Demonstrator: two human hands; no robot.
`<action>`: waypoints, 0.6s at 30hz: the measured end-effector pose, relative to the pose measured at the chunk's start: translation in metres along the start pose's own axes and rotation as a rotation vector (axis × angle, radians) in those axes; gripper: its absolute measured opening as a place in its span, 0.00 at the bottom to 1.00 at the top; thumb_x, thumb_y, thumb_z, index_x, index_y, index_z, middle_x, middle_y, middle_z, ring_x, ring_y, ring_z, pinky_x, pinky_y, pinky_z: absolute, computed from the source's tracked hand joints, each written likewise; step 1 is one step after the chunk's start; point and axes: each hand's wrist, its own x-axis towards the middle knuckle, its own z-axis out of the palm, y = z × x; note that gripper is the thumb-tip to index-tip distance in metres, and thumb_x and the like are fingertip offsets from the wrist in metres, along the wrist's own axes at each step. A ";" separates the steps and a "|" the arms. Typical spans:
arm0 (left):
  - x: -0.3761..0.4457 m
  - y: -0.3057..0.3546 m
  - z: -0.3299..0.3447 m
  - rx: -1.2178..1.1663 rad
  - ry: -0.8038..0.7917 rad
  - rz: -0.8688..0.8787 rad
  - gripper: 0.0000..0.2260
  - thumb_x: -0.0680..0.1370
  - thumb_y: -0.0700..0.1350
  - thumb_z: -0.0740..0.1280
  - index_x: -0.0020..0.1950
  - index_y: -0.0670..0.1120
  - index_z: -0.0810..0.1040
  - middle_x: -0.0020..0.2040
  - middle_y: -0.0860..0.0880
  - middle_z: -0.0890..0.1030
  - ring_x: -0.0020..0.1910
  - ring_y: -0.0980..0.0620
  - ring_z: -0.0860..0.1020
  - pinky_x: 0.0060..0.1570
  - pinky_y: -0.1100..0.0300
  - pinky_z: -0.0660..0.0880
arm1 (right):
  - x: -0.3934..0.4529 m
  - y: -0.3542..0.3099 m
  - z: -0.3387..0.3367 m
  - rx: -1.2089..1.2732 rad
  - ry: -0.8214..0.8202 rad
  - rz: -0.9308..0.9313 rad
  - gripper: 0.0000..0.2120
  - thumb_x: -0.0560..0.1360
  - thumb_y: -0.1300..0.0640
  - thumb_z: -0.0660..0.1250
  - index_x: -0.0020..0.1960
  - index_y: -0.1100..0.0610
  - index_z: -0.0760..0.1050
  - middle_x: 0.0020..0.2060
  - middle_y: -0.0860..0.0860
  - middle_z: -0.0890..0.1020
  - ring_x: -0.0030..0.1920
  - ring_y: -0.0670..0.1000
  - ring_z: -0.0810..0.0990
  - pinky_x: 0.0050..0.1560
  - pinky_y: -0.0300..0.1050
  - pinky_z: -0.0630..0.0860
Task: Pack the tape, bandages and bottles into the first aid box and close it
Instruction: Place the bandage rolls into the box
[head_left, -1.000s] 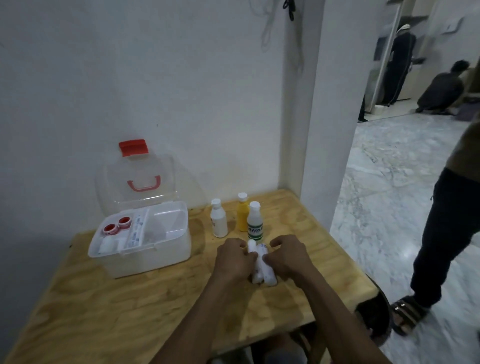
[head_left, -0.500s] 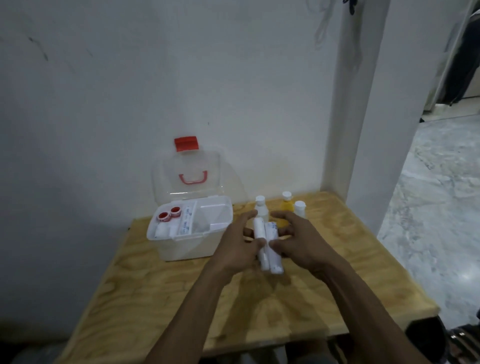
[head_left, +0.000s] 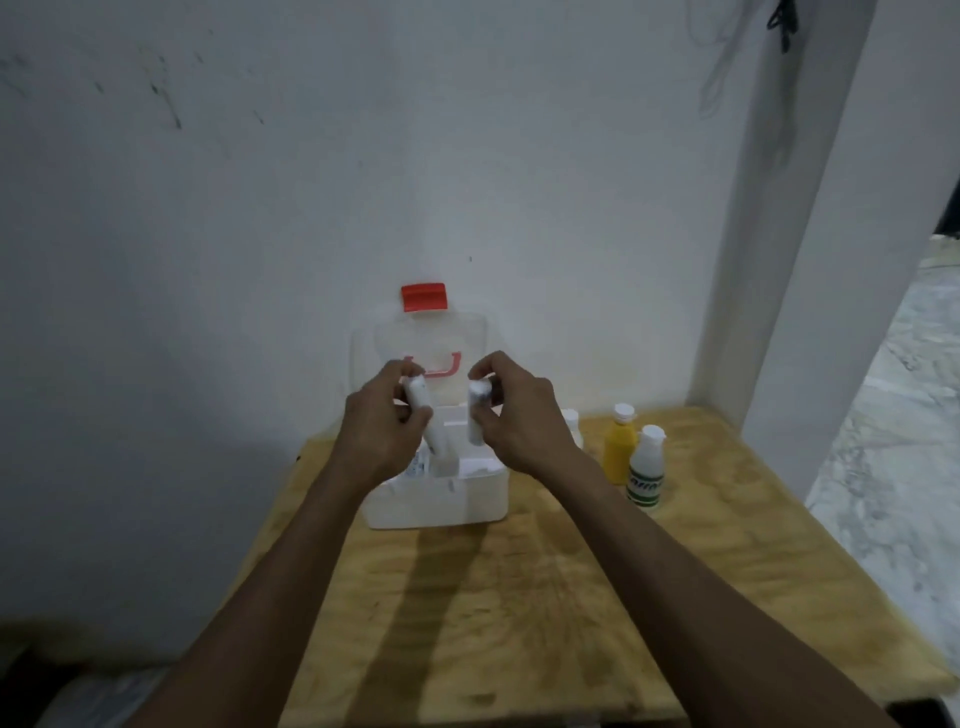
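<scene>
The white first aid box stands on the wooden table, its clear lid with a red latch up against the wall. Above the open box, my left hand grips one white bandage roll. My right hand grips a second white bandage roll beside it. Right of the box stand a yellow bottle and a white bottle with a green label. A third white bottle peeks out behind my right hand. The box's inner compartments are mostly hidden by my hands.
The wooden table fills the lower middle, with its right edge near a white pillar. A marble floor lies to the right. The white wall stands directly behind the box.
Both hands lifted the two bandage rolls off the table, drew them apart, and carried them left to above the open box. The camera view shifted left.
</scene>
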 end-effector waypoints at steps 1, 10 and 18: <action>-0.001 -0.005 0.003 0.038 -0.031 0.011 0.16 0.75 0.41 0.71 0.61 0.47 0.75 0.51 0.50 0.80 0.44 0.52 0.82 0.43 0.63 0.76 | 0.001 0.004 0.004 -0.050 -0.038 -0.001 0.09 0.77 0.60 0.67 0.56 0.53 0.73 0.46 0.53 0.83 0.44 0.52 0.81 0.41 0.44 0.79; -0.010 -0.036 0.030 0.292 -0.216 0.100 0.13 0.76 0.43 0.69 0.61 0.47 0.77 0.53 0.46 0.83 0.50 0.47 0.81 0.51 0.53 0.79 | -0.001 0.025 0.033 -0.232 -0.314 0.051 0.16 0.72 0.62 0.71 0.59 0.56 0.75 0.57 0.55 0.80 0.53 0.55 0.78 0.49 0.43 0.76; -0.005 -0.043 0.030 0.372 -0.293 0.119 0.12 0.76 0.43 0.69 0.60 0.49 0.81 0.54 0.48 0.83 0.50 0.49 0.79 0.52 0.51 0.79 | 0.005 0.025 0.033 -0.265 -0.440 0.060 0.16 0.71 0.63 0.71 0.59 0.56 0.78 0.59 0.56 0.79 0.56 0.55 0.78 0.52 0.43 0.76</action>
